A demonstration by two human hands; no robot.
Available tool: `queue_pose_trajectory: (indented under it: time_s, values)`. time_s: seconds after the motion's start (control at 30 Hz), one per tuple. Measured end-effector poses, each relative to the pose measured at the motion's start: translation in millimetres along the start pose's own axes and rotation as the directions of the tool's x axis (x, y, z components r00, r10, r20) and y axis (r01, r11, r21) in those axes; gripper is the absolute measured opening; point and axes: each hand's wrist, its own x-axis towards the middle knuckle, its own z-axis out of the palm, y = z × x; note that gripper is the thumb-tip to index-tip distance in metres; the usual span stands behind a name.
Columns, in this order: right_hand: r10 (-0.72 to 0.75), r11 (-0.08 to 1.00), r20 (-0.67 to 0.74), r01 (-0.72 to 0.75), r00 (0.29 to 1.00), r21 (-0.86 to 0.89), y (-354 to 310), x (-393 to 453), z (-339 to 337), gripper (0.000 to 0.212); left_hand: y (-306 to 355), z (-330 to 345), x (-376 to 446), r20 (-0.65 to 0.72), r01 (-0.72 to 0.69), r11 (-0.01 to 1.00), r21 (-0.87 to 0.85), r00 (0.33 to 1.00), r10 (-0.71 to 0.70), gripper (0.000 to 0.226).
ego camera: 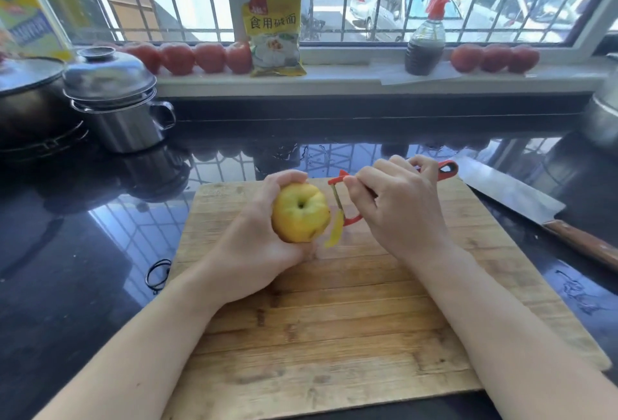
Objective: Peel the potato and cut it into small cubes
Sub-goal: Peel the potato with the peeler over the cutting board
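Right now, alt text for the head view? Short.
Over a wooden cutting board, the left hand holds a yellow, apple-like potato while the right hand draws a red peeler along it, a strip of peel hanging from the blade. A cleaver lies on the dark counter to the right; tomatoes line the windowsill behind.

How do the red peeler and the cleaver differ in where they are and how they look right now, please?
The red peeler is held in the right hand above the cutting board, while the cleaver lies untouched on the dark counter beside it. The peeler has a red plastic frame and a narrow blade with a yellow peel strip hanging from it; the cleaver has a broad bare blade and a wooden handle. Both are cutting tools on the person's right.
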Motion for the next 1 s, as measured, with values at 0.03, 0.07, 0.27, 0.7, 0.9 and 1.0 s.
queue_pose_trajectory:
  time_s: [0.03, 0.07, 0.27, 0.7, 0.9, 1.0]
  values:
    - [0.026, 1.0, 0.011, -0.026, 1.0, -0.009, 3.3, 0.3, -0.2, 0.04, -0.1, -4.3, -0.4, 0.003, 0.019, 1.0, -0.021, 1.0, -0.018, 0.088]
    - [0.052, 0.998, 0.031, -0.051, 0.998, -0.027, 5.9, 0.4, -0.1, 0.039, 0.9, -8.6, -0.8, 0.0, 0.038, 0.998, -0.04, 0.999, -0.038, 0.089]
    - [0.169, 0.979, 0.053, -0.162, 0.984, -0.122, 1.2, -1.4, -1.1, 0.038, 14.9, -15.4, -1.8, -0.094, 0.074, 0.997, -0.018, 0.993, -0.075, 0.052]
    - [-0.094, 0.954, -0.057, 0.106, 0.994, 0.279, -21.1, -0.6, -9.8, 0.042, 0.8, -4.9, -0.6, 0.023, 0.017, 0.999, -0.046, 1.0, -0.016, 0.079]
    - [-0.185, 0.957, -0.051, 0.192, 0.981, 0.218, -28.9, -2.4, -9.1, 0.042, -4.4, -5.4, -0.6, 0.06, 0.039, 0.992, -0.117, 0.998, -0.032, 0.081]
    - [-0.136, 0.968, -0.065, 0.147, 0.989, 0.203, -27.5, -2.8, -8.2, 0.041, -5.7, -6.9, 1.3, 0.064, 0.078, 0.97, -0.23, 0.996, -0.065, 0.083]
